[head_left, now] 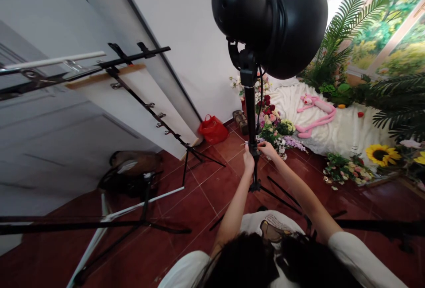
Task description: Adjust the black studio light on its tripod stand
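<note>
Right in front of me stands a black light stand, its pole upright, with a big black lamp head on top and a cable looped round the lamp. Low on the pole, my left hand is wrapped against its left side, near a joint. On the other side, my right hand pinches at the same joint, where a small dark knob partly shows between the fingers. The stand's legs spread over the tiles close to my body.
More stands with clamps and white boards are at the left. A red bag sits by the wall. Flowers, a pink plush toy on white cloth and palm leaves fill the right. Thin legs cross the tiled floor.
</note>
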Demonstrator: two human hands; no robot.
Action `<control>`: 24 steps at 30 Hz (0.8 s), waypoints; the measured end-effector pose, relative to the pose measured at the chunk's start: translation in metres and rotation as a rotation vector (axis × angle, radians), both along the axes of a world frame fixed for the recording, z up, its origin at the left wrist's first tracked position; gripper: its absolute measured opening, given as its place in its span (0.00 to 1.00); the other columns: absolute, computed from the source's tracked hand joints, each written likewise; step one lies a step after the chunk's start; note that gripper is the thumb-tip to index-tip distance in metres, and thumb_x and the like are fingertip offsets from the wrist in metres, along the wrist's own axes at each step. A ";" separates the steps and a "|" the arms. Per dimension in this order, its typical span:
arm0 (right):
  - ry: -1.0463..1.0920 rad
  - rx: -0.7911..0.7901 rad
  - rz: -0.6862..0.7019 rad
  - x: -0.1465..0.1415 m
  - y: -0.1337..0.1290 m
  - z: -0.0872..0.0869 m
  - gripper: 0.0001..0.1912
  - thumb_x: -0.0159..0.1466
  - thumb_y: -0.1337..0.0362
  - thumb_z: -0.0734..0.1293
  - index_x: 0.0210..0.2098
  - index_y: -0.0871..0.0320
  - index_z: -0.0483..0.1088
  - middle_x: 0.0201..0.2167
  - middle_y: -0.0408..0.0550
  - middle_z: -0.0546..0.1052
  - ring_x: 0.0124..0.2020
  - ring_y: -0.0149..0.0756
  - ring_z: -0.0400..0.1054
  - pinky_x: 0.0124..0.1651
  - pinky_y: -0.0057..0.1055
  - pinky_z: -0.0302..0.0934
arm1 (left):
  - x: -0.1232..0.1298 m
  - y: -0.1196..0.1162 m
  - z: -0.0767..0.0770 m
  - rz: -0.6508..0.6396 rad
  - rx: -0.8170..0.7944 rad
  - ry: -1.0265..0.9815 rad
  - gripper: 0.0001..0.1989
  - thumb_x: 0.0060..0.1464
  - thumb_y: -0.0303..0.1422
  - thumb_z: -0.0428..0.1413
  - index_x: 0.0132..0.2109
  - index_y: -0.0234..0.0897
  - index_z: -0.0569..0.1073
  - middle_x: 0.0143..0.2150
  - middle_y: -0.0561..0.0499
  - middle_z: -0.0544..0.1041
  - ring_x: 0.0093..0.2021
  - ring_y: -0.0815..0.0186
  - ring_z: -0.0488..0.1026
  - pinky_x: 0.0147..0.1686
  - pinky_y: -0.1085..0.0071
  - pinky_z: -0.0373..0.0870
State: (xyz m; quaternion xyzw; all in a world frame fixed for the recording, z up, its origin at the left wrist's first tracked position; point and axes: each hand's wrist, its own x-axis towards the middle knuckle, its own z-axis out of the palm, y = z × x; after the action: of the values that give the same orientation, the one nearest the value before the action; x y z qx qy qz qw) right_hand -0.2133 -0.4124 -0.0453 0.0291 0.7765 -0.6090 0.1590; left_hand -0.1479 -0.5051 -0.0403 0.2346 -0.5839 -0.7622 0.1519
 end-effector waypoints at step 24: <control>-0.201 -0.776 0.007 0.040 0.003 -0.045 0.14 0.63 0.52 0.66 0.37 0.56 0.74 0.38 0.48 0.81 0.42 0.39 0.75 0.47 0.32 0.68 | -0.007 -0.003 -0.028 -0.043 0.021 0.090 0.28 0.62 0.52 0.45 0.30 0.35 0.77 0.29 0.44 0.81 0.31 0.63 0.78 0.36 0.71 0.75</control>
State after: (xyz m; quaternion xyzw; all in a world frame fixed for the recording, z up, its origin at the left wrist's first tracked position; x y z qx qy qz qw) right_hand -0.1729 -0.4099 -0.0902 0.0236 0.4694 -0.8508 0.2353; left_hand -0.1549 -0.5078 -0.0683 0.1890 -0.5733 -0.7812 0.1589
